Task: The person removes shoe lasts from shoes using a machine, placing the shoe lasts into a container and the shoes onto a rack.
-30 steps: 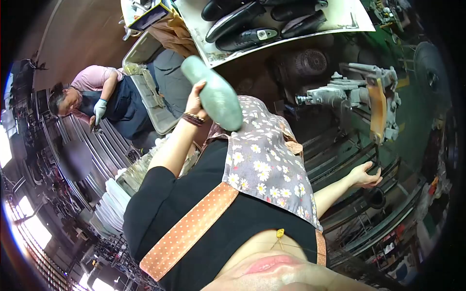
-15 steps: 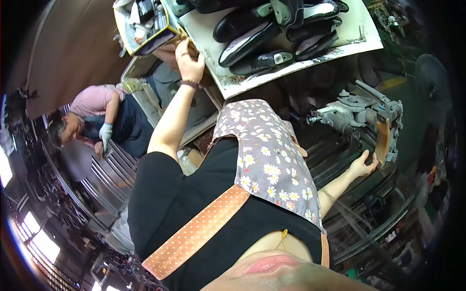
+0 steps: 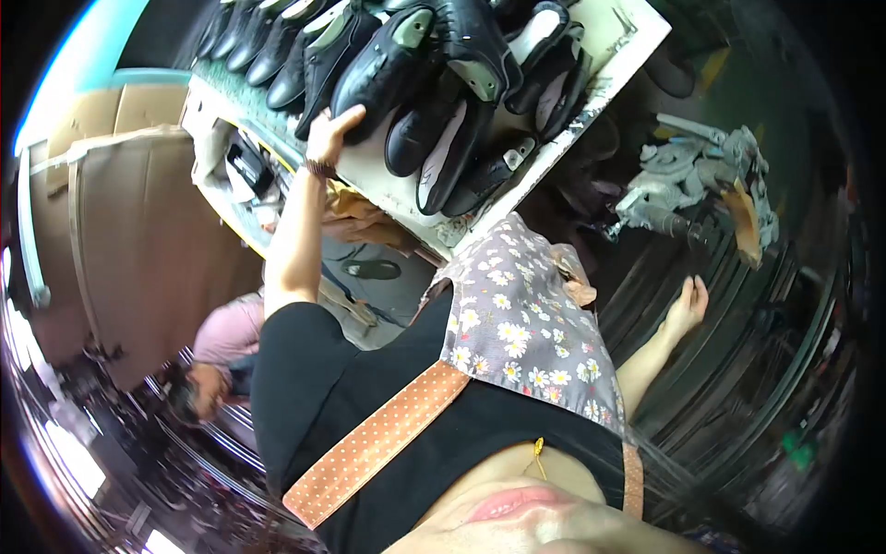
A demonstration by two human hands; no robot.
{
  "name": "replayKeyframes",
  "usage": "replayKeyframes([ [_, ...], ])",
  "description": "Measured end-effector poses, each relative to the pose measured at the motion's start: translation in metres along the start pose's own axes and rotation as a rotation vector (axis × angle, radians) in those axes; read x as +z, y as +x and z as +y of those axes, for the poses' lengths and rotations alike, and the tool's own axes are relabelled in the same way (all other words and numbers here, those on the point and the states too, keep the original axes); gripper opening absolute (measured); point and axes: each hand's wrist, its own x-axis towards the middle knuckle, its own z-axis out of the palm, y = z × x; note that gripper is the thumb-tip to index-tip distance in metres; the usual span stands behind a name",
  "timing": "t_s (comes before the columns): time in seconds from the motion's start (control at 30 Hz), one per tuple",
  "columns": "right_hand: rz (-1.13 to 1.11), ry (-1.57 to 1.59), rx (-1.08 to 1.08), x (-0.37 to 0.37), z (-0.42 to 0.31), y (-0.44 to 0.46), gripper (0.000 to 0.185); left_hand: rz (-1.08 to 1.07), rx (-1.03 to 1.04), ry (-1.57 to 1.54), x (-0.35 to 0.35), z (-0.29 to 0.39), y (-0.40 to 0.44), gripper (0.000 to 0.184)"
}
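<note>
At the end of an outstretched arm, the left hand [image 3: 329,138], thumb spread, reaches a glossy black shoe [image 3: 380,76] on the white stained tabletop [image 3: 383,190], grip unclear; the right hand [image 3: 685,309] hangs unladen, loosely curled, near a grey metal machine [image 3: 678,180]

I'm reading no words, brands or numbers anywhere here

On a pale insole [image 3: 440,155] among the black shoes [image 3: 380,76], I'm seeing faint marks too small for making out, and I'm finding no legible letters or digits on anything else around me
</note>
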Motion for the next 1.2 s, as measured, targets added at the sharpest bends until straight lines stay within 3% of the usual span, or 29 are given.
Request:
replayKeyframes([
  [0.03, -0.065, 0.045, -0.013, 0.005, -0.004, -0.008, 0.027, -0.092, -0.173, -0.294, 0.014, -0.015, -0.011, 0.057],
  [0.13, -0.210, 0.020, -0.102, 0.025, -0.021, -0.022, 0.025, -0.212, -0.218, -0.610, 0.059, -0.006, -0.060, 0.052],
  [0.2, -0.314, 0.025, -0.091, 0.039, -0.032, -0.031, 0.026, -0.210, -0.133, -0.682, 0.076, -0.021, -0.075, 0.052],
  [0.3, -0.519, 0.224, -0.020, 0.067, -0.073, -0.050, 0.026, -0.379, -0.038, -0.674, 0.100, 0.019, -0.096, 0.062],
  [0.37, -0.689, 0.288, -0.141, 0.083, -0.106, -0.062, 0.027, -0.482, 0.018, -0.696, 0.123, 0.052, -0.109, 0.071],
  [0.4, -0.785, 0.500, -0.181, 0.091, -0.122, -0.070, 0.026, -0.713, 0.110, -0.733, 0.138, 0.076, -0.117, 0.063],
  [0.47, -0.966, 0.726, -0.091, 0.093, -0.152, -0.078, 0.045, -0.852, 0.158, -0.712, 0.168, 0.103, -0.129, 0.064],
  [0.5, -0.982, 0.472, -0.686, 0.094, -0.156, -0.067, 0.027, -0.874, 0.157, -0.699, 0.185, 0.111, -0.131, 0.064],
  [0.6, -1.165, 1.110, -0.203, 0.079, -0.166, -0.080, 0.056, -0.956, 0.114, -0.694, 0.257, 0.119, -0.135, 0.064],
  [0.63, -1.181, 1.021, -0.076, 0.060, -0.169, -0.090, 0.081, -0.983, 0.097, -0.702, 0.280, 0.121, -0.140, 0.064],
  [0.7, -1.129, 0.916, -0.182, 0.034, -0.171, -0.086, 0.104, -1.017, 0.097, -0.678, 0.324, 0.126, -0.162, 0.064],
  [0.73, -1.100, 0.862, -0.232, 0.021, -0.173, -0.086, 0.115, -1.019, 0.124, -0.638, 0.348, 0.127, -0.174, 0.076],
  [0.8, -0.999, 0.819, -0.135, 0.017, -0.103, -0.079, 0.115, -1.066, 0.231, -0.524, 0.385, 0.123, -0.186, 0.099],
  [0.83, -1.030, 0.734, 0.010, 0.007, -0.094, -0.072, 0.115, -1.022, 0.159, -0.451, 0.394, 0.115, -0.190, 0.098],
  [0.93, -0.764, 0.784, 0.123, -0.012, -0.083, -0.056, 0.100, -1.018, 0.132, -0.506, 0.444, 0.111, -0.198, 0.090],
  [1.0, -0.675, 0.790, 0.154, -0.017, -0.079, -0.040, 0.083, -1.041, 0.231, -0.406, 0.471, 0.106, -0.187, 0.083],
  [1.07, -0.628, 0.812, 0.116, -0.013, -0.061, -0.015, 0.065, -1.026, 0.146, -0.358, 0.498, 0.106, -0.181, 0.072],
  [1.13, -0.689, 0.804, 0.202, -0.008, -0.038, 0.014, 0.061, -0.992, 0.028, -0.311, 0.527, 0.091, -0.161, 0.065],
  [1.2, -0.723, 0.818, 0.310, 0.008, -0.010, 0.040, 0.044, -0.924, -0.121, -0.186, 0.557, 0.070, -0.135, 0.059],
])
